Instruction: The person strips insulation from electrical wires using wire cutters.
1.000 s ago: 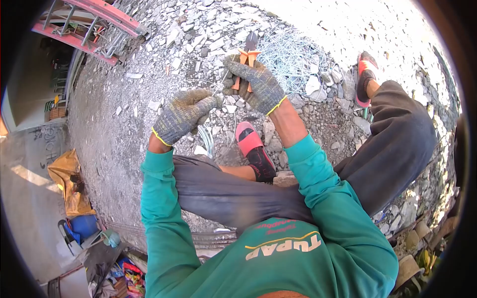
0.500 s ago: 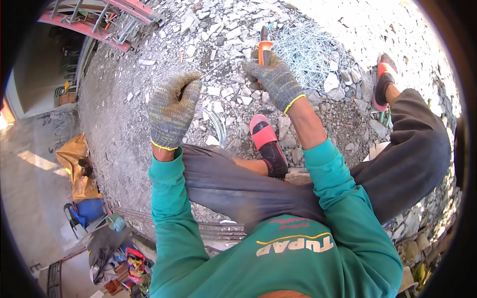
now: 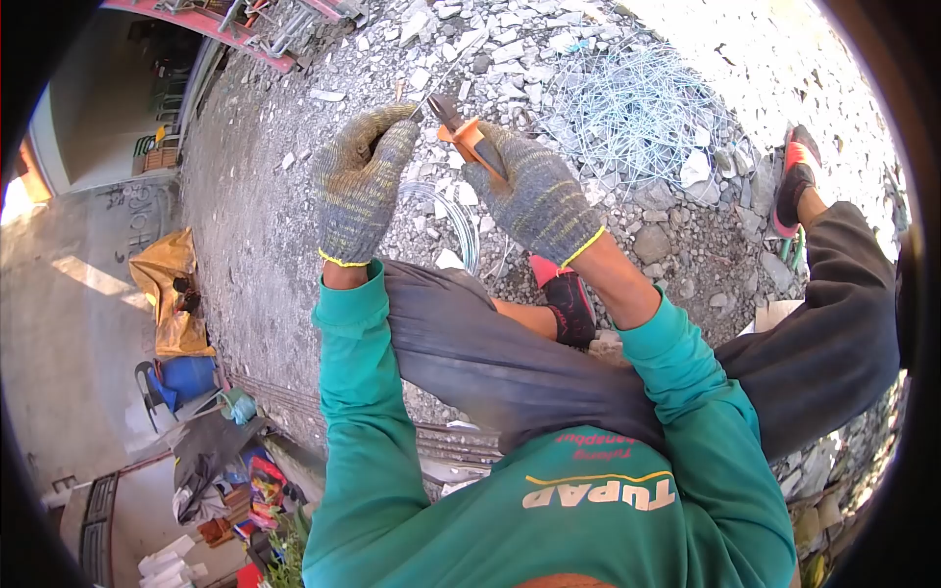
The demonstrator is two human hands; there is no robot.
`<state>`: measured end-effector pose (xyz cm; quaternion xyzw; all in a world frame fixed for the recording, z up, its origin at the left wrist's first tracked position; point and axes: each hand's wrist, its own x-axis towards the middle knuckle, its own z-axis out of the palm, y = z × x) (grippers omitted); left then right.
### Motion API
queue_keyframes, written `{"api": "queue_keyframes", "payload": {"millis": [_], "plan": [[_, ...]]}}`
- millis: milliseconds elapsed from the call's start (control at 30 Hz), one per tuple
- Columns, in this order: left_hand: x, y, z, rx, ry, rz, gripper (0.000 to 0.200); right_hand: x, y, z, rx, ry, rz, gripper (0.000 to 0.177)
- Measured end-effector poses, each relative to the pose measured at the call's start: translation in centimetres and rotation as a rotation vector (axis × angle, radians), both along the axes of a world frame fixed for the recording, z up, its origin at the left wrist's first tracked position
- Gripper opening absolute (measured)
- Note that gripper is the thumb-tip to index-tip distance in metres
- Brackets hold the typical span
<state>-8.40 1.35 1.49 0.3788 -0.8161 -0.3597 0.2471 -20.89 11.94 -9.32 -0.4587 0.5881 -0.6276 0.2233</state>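
Observation:
My left hand [image 3: 363, 186], in a grey-yellow knit glove, is closed with thumb and fingers pinched on a thin wire [image 3: 420, 110]. Close to those fingertips are the jaws of cutting pliers [image 3: 469, 140] with orange and black handles. My right hand [image 3: 534, 191], gloved the same way, is wrapped around the pliers' handles; whether the jaws touch the wire is hard to make out. Below and between both hands lies a loose coil of wire [image 3: 463, 230] on the gravel. A tangled heap of short wire pieces [image 3: 642, 118] spreads beyond my right hand.
Broken stones and gravel [image 3: 265, 216] cover the ground. A red ladder [image 3: 230, 34] lies at the upper left. On the left are a tan sack [image 3: 174, 294] and a blue container [image 3: 186, 377]. My sandalled feet rest on the rubble, one sandal [image 3: 799, 157] far right.
My right hand has brought the pliers leftward and tilted them toward my left fingertips. The left hand has risen slightly in view, and the whole view has shifted a little.

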Motion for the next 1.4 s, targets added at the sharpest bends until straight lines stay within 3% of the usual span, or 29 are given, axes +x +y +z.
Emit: {"api": "queue_keyframes", "payload": {"millis": [267,567,867,1100,1233,1400], "plan": [[0.9,-0.5,-0.8,-0.041,0.033,-0.052,0.024,0.6,-0.1,-0.2,-0.017,0.227,-0.032,0.037],[0.9,-1.0,-1.0,-0.030,-0.001,0.045,0.021,1.9,-0.8,-2.0,-0.172,0.137,-0.077,0.040],[0.7,-1.0,-0.9,-0.033,-0.041,0.068,0.021,1.2,-0.5,-1.0,-0.022,0.107,-0.005,0.031],[0.0,-0.7,-0.8,-0.016,-0.049,0.039,0.019,0.7,-0.3,-1.3,-0.112,0.127,-0.073,0.030],[-0.1,-0.6,-0.7,-0.036,-0.107,0.033,0.019,0.2,-0.3,-1.2,-0.089,0.080,-0.035,0.035],[-0.2,-0.6,-1.0,-0.113,-0.113,-0.077,0.022,-1.0,-0.1,-0.4,0.147,-0.194,0.275,0.032]]}}
